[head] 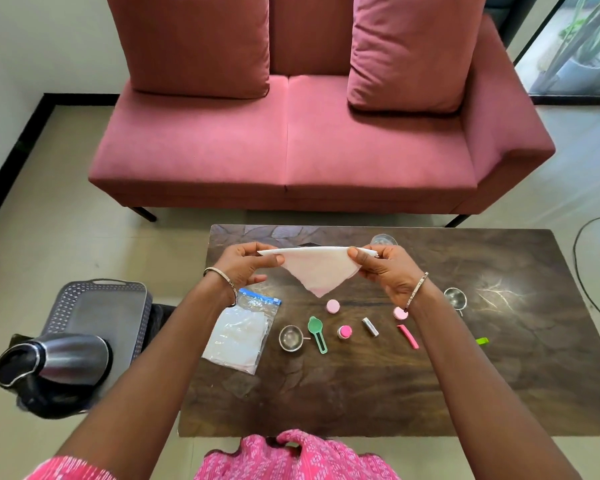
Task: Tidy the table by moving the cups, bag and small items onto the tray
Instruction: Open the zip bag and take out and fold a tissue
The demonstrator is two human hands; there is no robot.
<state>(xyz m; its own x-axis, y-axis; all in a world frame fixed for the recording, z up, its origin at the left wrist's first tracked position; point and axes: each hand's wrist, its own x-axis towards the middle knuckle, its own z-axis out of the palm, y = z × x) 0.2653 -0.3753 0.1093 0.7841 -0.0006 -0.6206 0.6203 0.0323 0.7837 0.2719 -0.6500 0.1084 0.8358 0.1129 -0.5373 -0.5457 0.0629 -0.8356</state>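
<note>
Dark glossy wooden table, shiny metal cup, clear plastic bag.

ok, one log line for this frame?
left hand, right hand: pinch white cloth over table | tray: off table, left | bag, steel cup: on table

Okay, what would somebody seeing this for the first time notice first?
The white cloth, folded into a triangle, is pinched at its corners by the left hand and right hand above the dark table. A big pink sofa fills the background. A plastic bag lies on the table's left part, and the grey tray stands off the table, further left.
</note>
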